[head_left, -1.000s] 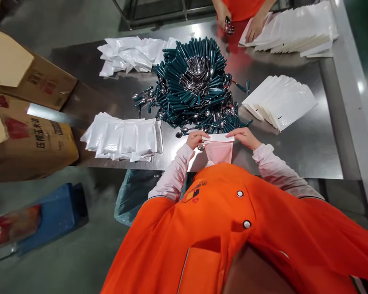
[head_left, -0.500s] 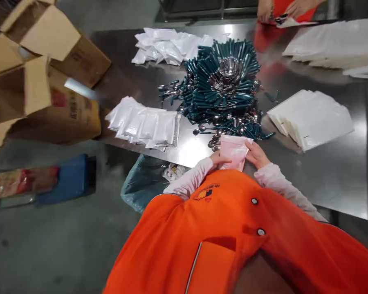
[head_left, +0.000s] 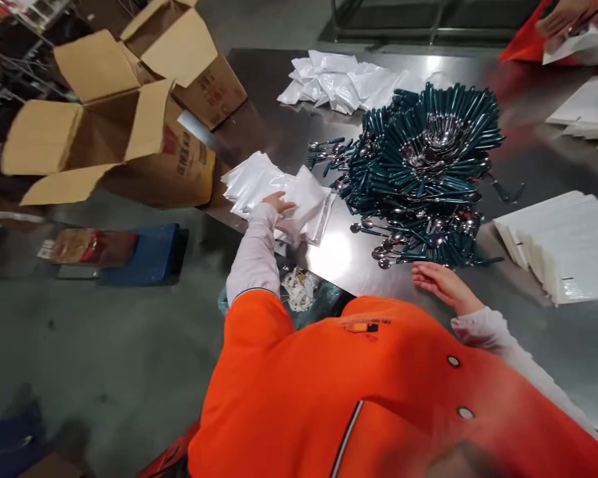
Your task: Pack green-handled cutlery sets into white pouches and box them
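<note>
My left hand [head_left: 278,203] grips a white plastic packet [head_left: 306,199] by its left side, over a row of similar packets [head_left: 246,182] on the steel table. Part of the hold is hidden under the packet. My right hand [head_left: 443,285] is open at the table's near edge, fingers stretched out, holding nothing. Just beyond it lies a large heap of spoons [head_left: 428,159] with dark green handles and shiny metal bowls. To its right is a fanned stack of flat white bags [head_left: 568,242].
More filled white packets [head_left: 343,79] lie at the table's far side. Open cardboard boxes [head_left: 154,166] stand at the left. Below the near edge is a bag of white scraps [head_left: 299,289]. Another person's hands [head_left: 573,20] work at the far right, beside more flat bags [head_left: 588,106].
The packet was between both hands in front of my body. My left hand has carried it left to the packet row; my right hand has let go. The view has shifted left.
</note>
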### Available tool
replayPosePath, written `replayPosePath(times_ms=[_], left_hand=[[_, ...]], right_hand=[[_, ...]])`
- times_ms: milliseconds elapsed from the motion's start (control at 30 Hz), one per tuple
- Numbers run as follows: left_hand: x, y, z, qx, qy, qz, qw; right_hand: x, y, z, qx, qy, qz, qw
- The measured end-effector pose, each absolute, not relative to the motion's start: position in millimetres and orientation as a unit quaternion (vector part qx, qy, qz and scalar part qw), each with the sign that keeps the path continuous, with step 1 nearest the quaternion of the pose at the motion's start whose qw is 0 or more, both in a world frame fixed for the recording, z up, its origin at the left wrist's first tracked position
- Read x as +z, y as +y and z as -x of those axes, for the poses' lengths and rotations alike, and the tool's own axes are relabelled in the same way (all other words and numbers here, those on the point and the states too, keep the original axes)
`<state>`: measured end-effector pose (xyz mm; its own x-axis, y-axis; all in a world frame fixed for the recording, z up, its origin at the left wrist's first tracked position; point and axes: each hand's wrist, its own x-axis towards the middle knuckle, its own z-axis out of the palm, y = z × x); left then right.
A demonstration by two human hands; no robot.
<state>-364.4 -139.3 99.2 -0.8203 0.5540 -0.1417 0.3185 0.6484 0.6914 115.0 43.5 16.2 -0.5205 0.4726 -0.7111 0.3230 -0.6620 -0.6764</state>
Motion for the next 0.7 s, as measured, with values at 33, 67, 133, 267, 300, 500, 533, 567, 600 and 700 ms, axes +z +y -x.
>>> replayPosePath(times_ms=[33, 67, 133, 267, 300, 500, 533, 567, 600, 700], left_hand=[[103, -148, 374, 0.297, 0.917, -0.207, 0.171], [104, -157, 378, 0.25, 0.938, -0.169, 0.172], [98, -178, 370, 0.174, 0.963, -0.111, 0.176], [68, -225, 318, 0.072, 0.978, -0.034, 0.192], [60, -235, 304, 0.057, 0.979, -0.026, 0.196], [17, -246, 243, 0.094, 0.983, -0.09, 0.132], [12, -239, 237, 0.121, 0.978, -0.122, 0.115], [6, -230, 231, 0.146, 0.972, -0.153, 0.104], [2, -221, 225, 0.169, 0.964, -0.18, 0.102], [-5, -197, 198, 0.229, 0.936, -0.245, 0.105]], right_hand=[[17, 40, -114, 0.768, -0.409, 0.492, 0.035], [17, 37, -114, 0.766, -0.411, 0.494, 0.023], [15, 33, -120, 0.761, -0.416, 0.498, 0.007], [5, 30, -142, 0.732, -0.435, 0.523, 0.032], [5, 33, -144, 0.714, -0.453, 0.531, 0.045], [39, 120, -64, 0.48, -0.727, 0.465, 0.156], [48, 142, -37, 0.443, -0.758, 0.442, 0.185], [57, 165, -8, 0.407, -0.782, 0.423, 0.21], [64, 187, 21, 0.369, -0.801, 0.414, 0.224], [77, 239, 94, 0.273, -0.844, 0.424, 0.185]])
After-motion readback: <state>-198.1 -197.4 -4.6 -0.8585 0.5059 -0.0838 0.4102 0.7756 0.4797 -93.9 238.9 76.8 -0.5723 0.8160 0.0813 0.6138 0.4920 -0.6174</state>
